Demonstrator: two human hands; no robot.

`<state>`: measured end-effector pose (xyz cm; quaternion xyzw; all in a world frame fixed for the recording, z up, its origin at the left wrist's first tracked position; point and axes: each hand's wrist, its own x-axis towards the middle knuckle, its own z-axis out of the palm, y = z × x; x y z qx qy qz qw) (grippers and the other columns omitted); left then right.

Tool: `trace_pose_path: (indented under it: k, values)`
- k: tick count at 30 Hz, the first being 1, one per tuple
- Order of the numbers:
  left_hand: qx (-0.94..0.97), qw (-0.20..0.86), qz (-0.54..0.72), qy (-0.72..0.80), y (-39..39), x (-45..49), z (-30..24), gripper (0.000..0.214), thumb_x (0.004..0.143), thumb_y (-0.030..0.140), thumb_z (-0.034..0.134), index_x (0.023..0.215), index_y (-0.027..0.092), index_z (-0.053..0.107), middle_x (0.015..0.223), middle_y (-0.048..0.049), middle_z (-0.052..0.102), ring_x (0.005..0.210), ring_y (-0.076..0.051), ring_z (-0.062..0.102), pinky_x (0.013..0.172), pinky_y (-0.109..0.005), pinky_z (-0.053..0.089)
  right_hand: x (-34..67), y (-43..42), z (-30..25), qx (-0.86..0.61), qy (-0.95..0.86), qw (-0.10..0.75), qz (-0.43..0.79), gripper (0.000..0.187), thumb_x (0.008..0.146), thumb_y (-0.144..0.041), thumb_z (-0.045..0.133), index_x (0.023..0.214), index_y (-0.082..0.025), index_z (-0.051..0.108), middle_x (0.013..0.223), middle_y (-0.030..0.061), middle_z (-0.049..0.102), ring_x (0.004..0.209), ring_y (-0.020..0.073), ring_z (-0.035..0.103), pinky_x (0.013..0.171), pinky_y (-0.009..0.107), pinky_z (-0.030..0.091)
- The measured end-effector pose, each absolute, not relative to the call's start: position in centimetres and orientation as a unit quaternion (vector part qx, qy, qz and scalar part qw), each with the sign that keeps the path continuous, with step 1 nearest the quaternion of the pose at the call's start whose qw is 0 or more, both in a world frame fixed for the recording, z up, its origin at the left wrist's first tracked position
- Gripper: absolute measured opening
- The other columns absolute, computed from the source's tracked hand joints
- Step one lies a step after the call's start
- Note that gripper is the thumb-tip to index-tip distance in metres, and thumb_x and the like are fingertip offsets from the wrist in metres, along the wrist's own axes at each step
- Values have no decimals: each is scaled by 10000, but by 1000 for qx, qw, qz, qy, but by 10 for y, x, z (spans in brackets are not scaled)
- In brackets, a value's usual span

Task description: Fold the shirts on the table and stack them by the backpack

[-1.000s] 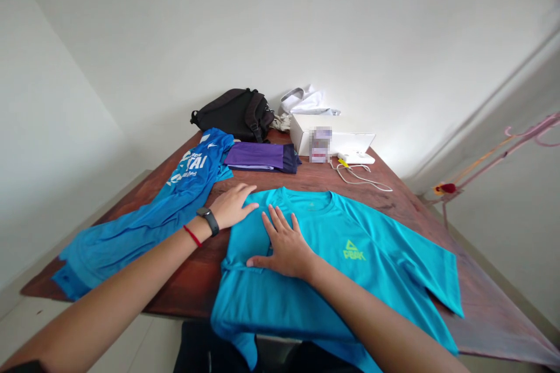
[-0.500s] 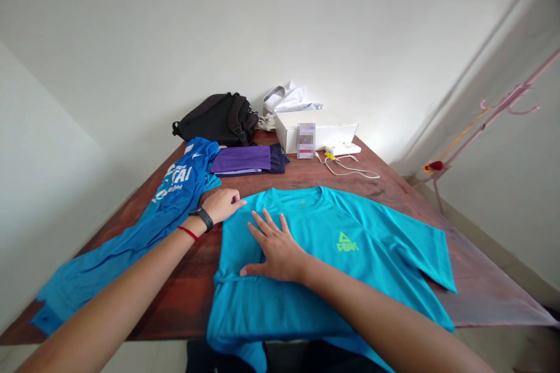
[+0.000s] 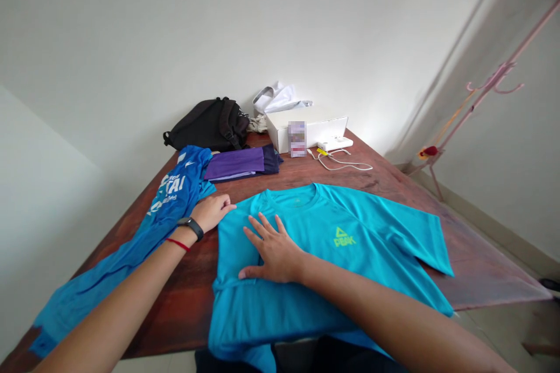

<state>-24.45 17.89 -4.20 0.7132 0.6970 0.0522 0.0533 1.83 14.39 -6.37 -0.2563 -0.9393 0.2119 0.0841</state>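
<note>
A turquoise T-shirt (image 3: 306, 221) with a yellow-green logo on its chest lies front up on the wooden table, collar away from me. One of its sleeves sticks out to the right; on the left, the side is folded inward and its lower hem hangs over the near edge. My right hand (image 3: 275, 253) rests flat on the shirt's left half, fingers spread. At the shirt's upper left shoulder edge, my left hand (image 3: 212, 211) is closed, thumb and curled fingers pinching the fabric. Its fingertips are partly hidden. A dark wristband and a red string circle the left wrist.
A blue printed shirt (image 3: 144, 239) lies along the table's left side. Folded purple clothes (image 3: 236, 164) sit beyond my left hand. Farther back are a black backpack (image 3: 203, 125), a white box (image 3: 280, 131), and a power strip (image 3: 335, 144) with cable. A pink rack (image 3: 494, 76) stands right.
The view has shifted slightly. My left hand stays at the shirt's shoulder edge and my right hand stays flat on the cloth; the shirt looks nearly the same.
</note>
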Motion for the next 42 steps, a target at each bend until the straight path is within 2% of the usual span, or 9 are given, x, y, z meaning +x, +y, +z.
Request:
trace_pose_path:
  k: [2, 5, 8, 11, 18, 22, 28, 37, 42]
  values:
    - [716, 14, 57, 695, 177, -239, -37, 281, 964, 456, 482, 876, 231, 625, 885, -56, 701, 828, -233, 660, 703, -310, 452, 18, 144, -65, -256, -939, 89, 214, 953, 883, -788, 416, 1594, -177, 244, 1666, 156, 114, 1532, 398, 21, 1163, 720, 38]
    - [747, -27, 139, 650, 171, -216, -28, 347, 1016, 420, 376, 1097, 217, 646, 1158, -100, 672, 1085, -267, 631, 933, -387, 485, 18, 144, -66, -255, -938, 93, 218, 933, 894, -787, 387, 1588, -176, 262, 1665, 162, 123, 1531, 399, 24, 1155, 729, 32]
    - [810, 61, 186, 553, 164, -186, -26, 449, 1049, 428, 301, 1362, 224, 550, 1415, -73, 572, 1325, -224, 514, 1135, -374, 395, 17, 144, -65, -255, -938, 93, 217, 929, 897, -787, 380, 1583, -169, 274, 1657, 186, 158, 1530, 402, 48, 1155, 730, 46]
    - [843, 134, 166, 494, 162, -167, -37, 514, 1050, 455, 314, 1495, 229, 438, 1561, -44, 441, 1457, -197, 370, 1216, -382, 313, 16, 143, -64, -263, -937, 94, 210, 939, 887, -791, 405, 1567, -150, 309, 1627, 227, 237, 1523, 407, 111, 1165, 713, 68]
    - [842, 127, 116, 511, 167, -168, -67, 569, 1064, 496, 219, 1567, 252, 326, 1658, -33, 228, 1537, -218, 167, 1258, -462, 157, 16, 142, -63, -260, -937, 91, 213, 960, 878, -805, 400, 1559, -133, 322, 1615, 226, 271, 1520, 409, 121, 1179, 698, 49]
    - [843, 113, 90, 518, 169, -172, -68, 619, 1053, 555, 180, 1598, 266, 225, 1678, -28, 118, 1547, -232, 105, 1253, -472, 127, 15, 142, -66, -261, -939, 94, 204, 993, 861, -832, 375, 1558, -127, 320, 1617, 241, 253, 1518, 418, 121, 1168, 713, 60]
    - [809, 70, 74, 580, 173, -182, -75, 642, 1043, 584, 162, 1600, 269, 201, 1666, -24, 166, 1543, -257, 122, 1233, -516, 159, 14, 143, -68, -261, -942, 95, 190, 952, 878, -816, 371, 1577, -174, 284, 1632, 195, 253, 1526, 398, 107, 1172, 705, 75]
    - [776, 36, 86, 623, 176, -188, -83, 554, 1052, 531, 219, 1568, 344, 294, 1660, 5, 192, 1532, -309, 165, 1203, -568, 201, 14, 143, -65, -261, -941, 86, 198, 922, 898, -784, 384, 1600, -212, 209, 1673, 126, 145, 1538, 369, 41, 1181, 696, 57]
    - [748, 21, 94, 656, 177, -188, -88, 578, 1043, 544, 230, 1568, 317, 314, 1661, -31, 195, 1528, -327, 175, 1194, -585, 200, 14, 142, -62, -268, -940, 73, 197, 913, 902, -767, 410, 1598, -208, 216, 1672, 129, 135, 1540, 357, 26, 1189, 684, 43]
